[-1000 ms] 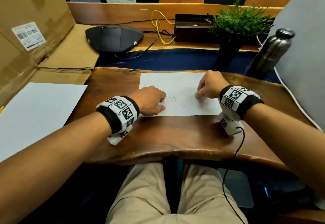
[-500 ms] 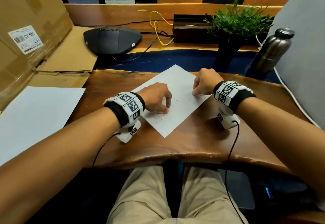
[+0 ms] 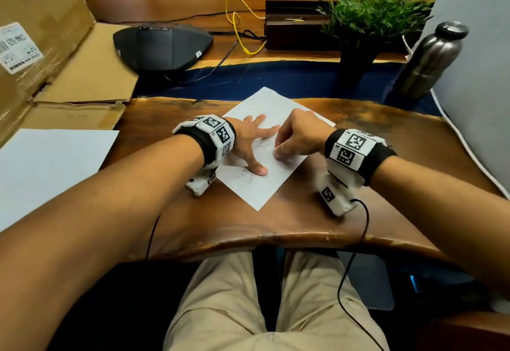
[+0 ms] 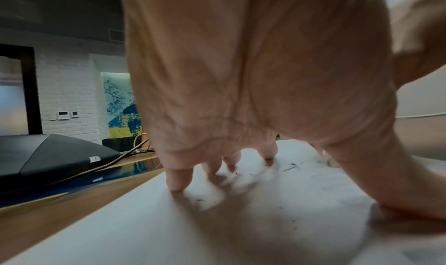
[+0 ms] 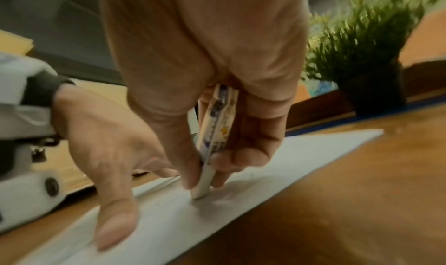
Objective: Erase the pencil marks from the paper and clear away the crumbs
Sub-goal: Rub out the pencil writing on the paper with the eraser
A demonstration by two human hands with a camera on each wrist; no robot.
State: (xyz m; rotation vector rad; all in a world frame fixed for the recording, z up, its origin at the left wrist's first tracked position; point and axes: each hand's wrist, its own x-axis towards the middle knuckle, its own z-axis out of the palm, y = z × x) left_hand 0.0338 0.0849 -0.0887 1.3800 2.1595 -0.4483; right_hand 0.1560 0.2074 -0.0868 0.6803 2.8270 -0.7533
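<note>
A white sheet of paper [image 3: 265, 182] lies turned at an angle on the wooden desk [image 3: 303, 223], with faint pencil marks [image 3: 245, 177] near its middle and lower part. My left hand [image 3: 254, 143] is spread flat on the sheet, fingers straight, pressing it down; its fingertips [image 4: 178, 181] touch the paper [image 4: 241, 221]. My right hand [image 3: 289, 141] pinches a white eraser [image 5: 212, 145] in a printed sleeve between thumb and fingers. The eraser's tip touches the paper [image 5: 277, 173] just right of my left thumb [image 5: 115, 221]. Small dark crumbs [image 4: 289, 167] lie on the sheet.
A second white sheet [image 3: 47, 168] lies at the left beside a cardboard box [image 3: 55, 55]. Behind the paper are a black conference phone [image 3: 162, 47], cables [image 3: 240, 33], a potted plant [image 3: 369, 25] and a metal bottle [image 3: 430, 58]. A grey panel [image 3: 480, 80] stands at the right.
The paper has been rotated from square to diagonal. My left hand went from a loose fist to flat and spread on the sheet. My right hand moved inward and down onto the marks.
</note>
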